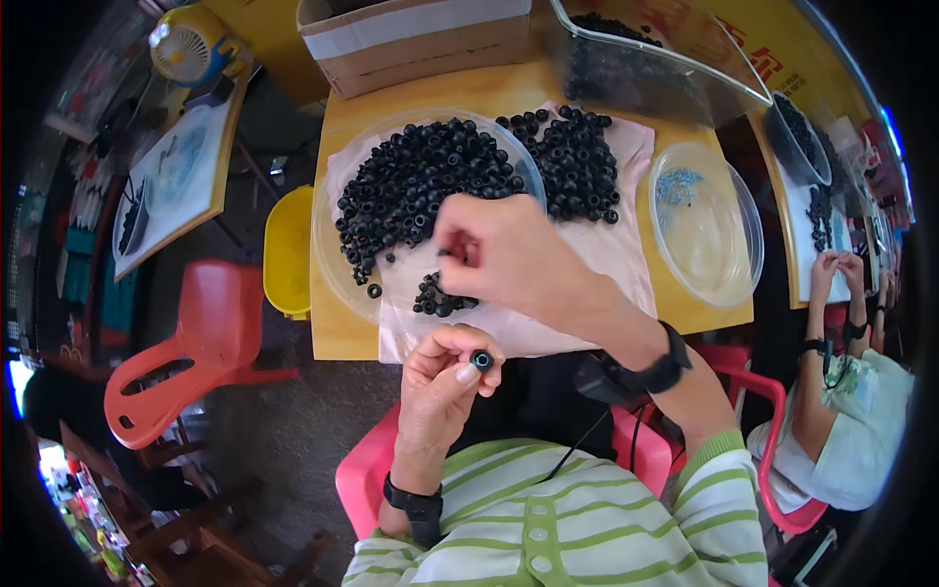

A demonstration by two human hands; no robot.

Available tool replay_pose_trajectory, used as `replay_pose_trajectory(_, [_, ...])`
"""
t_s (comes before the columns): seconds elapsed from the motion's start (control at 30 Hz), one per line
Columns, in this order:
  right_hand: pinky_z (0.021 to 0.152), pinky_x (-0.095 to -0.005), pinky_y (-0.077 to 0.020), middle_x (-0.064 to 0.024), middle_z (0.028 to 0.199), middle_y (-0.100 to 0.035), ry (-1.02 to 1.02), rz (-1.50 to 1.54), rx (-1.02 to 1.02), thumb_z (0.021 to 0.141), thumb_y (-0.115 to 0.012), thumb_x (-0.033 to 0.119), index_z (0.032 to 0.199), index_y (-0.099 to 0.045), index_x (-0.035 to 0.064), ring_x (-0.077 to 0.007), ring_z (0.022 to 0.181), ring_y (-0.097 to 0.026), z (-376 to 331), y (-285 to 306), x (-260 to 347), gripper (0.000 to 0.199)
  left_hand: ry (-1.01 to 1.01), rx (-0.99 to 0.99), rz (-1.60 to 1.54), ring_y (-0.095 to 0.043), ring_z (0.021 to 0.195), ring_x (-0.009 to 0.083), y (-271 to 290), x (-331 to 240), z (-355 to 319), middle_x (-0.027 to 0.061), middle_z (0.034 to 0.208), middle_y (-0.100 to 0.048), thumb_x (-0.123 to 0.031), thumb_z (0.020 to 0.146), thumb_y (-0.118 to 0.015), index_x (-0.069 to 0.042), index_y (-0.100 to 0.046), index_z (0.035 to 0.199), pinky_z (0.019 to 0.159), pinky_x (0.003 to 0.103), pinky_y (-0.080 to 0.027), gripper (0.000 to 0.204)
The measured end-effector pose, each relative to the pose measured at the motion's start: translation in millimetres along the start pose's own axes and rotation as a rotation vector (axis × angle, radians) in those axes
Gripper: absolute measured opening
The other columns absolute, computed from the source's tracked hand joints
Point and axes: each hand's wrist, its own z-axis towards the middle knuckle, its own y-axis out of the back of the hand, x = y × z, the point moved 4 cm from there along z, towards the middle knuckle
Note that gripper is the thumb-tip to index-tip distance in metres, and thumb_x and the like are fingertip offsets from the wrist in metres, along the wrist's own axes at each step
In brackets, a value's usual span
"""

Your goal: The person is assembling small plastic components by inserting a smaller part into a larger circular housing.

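Near the front edge of the table, my left hand [430, 391] pinches a small round black part [481, 360] between thumb and fingers. A hole with a teal ring inside it faces up. My right hand [518, 254] is above the piles, its fingers curled and blurred by motion; a dark bit shows at the fingertips, too unclear to name. Under and beyond it lies a big heap of black ring-like parts [421, 176] on a clear round tray [534, 172]. A small cluster of black pieces [440, 296] lies just below my right hand, on a pale pink cloth [626, 254].
A second heap of black parts [579, 161] is on the cloth. To the right stands a clear oval tub [719, 256] with tiny bluish pieces. A cardboard box [421, 49] and clear bin [675, 93] line the back. At right, another person's hands [836, 266] work.
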Motion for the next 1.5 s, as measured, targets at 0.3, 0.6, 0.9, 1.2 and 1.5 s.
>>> replay_pose_trajectory(0.3, [0.055, -0.0188, -0.0439, 0.0007, 0.082, -0.066, -0.2, 0.401, -0.105, 0.083, -0.074, 0.008, 0.092, -0.07, 0.0023, -0.0039, 0.073, -0.061, -95.8, 71.7, 19.3, 0.011, 0.119, 0.045, -0.015, -0.065, 0.085, 0.0143, -35.2, 21.3, 20.9, 0.0115, 0.103, -0.068, -0.005, 0.092, -0.066, 0.001, -0.062, 0.107, 0.075, 0.026, -0.053, 0.017])
replay_pose_trajectory(0.6, [0.054, -0.0196, -0.0437, -0.0019, 0.085, -0.069, -0.134, 0.309, -0.176, 0.083, -0.073, 0.002, 0.091, -0.072, 0.0036, -0.0052, 0.067, -0.061, -122.4, 86.6, 19.8, 0.008, 0.182, 0.045, 0.05, -0.065, 0.082, 0.0131, -50.3, 38.6, 22.5, 0.0092, 0.097, -0.069, 0.0, 0.086, -0.072, 0.0, -0.063, 0.107, 0.076, 0.026, -0.054, 0.022])
replay_pose_trajectory(0.9, [0.053, -0.0211, -0.0446, -0.0037, 0.083, -0.067, -0.073, 0.189, -0.147, 0.081, -0.073, 0.0, 0.091, -0.07, 0.0021, -0.0074, 0.062, -0.059, -124.1, 86.7, 28.8, 0.011, 0.195, 0.038, 0.064, -0.065, 0.082, 0.0127, -53.2, 40.3, 19.1, 0.0086, 0.097, -0.069, 0.001, 0.085, -0.072, 0.0, -0.066, 0.105, 0.076, 0.026, -0.054, 0.02])
replay_pose_trajectory(1.2, [0.061, -0.0328, -0.0515, -0.008, 0.083, -0.063, 0.146, -0.183, -0.225, 0.074, -0.074, -0.004, 0.095, -0.067, 0.0032, -0.0236, 0.074, -0.063, -125.9, 79.2, 43.8, 0.024, 0.267, 0.001, 0.019, -0.066, 0.087, 0.0141, -48.5, 39.8, 17.4, 0.0089, 0.101, -0.069, 0.0, 0.088, -0.07, -0.001, -0.067, 0.105, 0.08, 0.027, -0.055, 0.017])
replay_pose_trajectory(1.5, [0.059, -0.0328, -0.0515, -0.009, 0.081, -0.062, 0.084, -0.129, -0.221, 0.075, -0.074, -0.006, 0.093, -0.065, 0.0021, -0.0238, 0.072, -0.063, -124.3, 78.5, 35.0, 0.022, 0.066, -0.019, 0.332, -0.068, 0.092, 0.0168, -54.1, 32.1, 19.2, 0.0102, 0.103, -0.068, 0.0, 0.09, -0.069, 0.0, -0.066, 0.105, 0.082, 0.028, -0.055, 0.015])
